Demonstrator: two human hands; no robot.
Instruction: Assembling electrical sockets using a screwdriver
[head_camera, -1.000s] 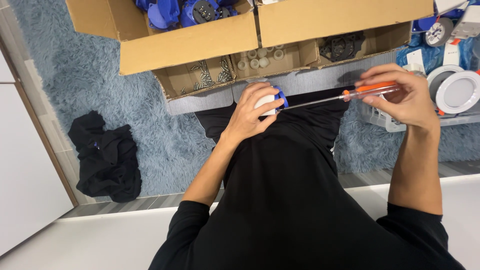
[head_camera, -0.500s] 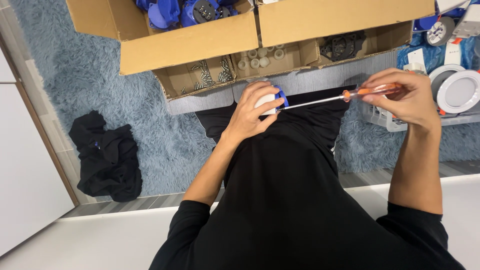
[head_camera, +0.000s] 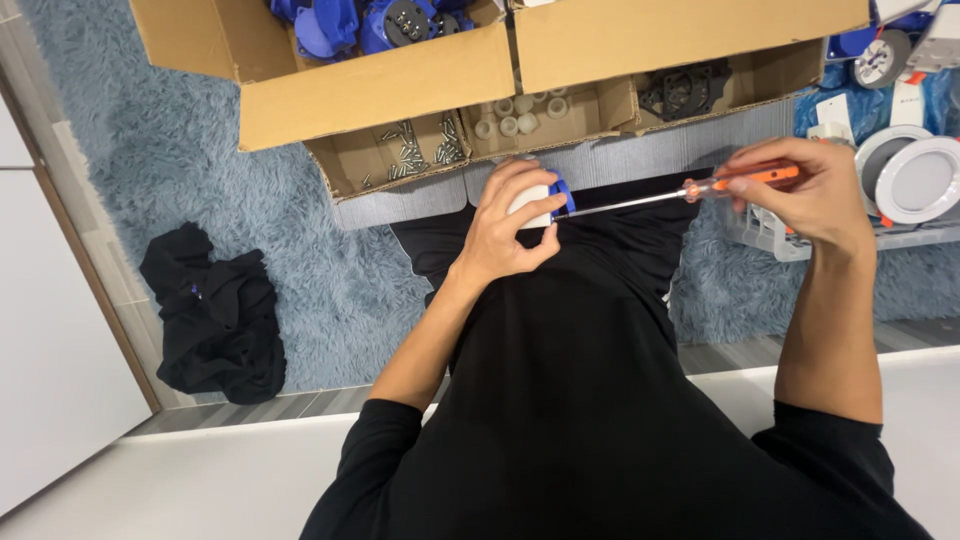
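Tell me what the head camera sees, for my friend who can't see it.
The left hand holds a small white and blue part while the right hand presses an orange-handled screwdriver into it. Beyond sits a cardboard box holding screws.

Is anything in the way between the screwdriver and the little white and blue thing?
Nothing visible. The right hand holds the orange-handled screwdriver, and its bare metal shaft runs straight across to the white and blue part gripped in the left hand. The tip meets the part beside the fingers.
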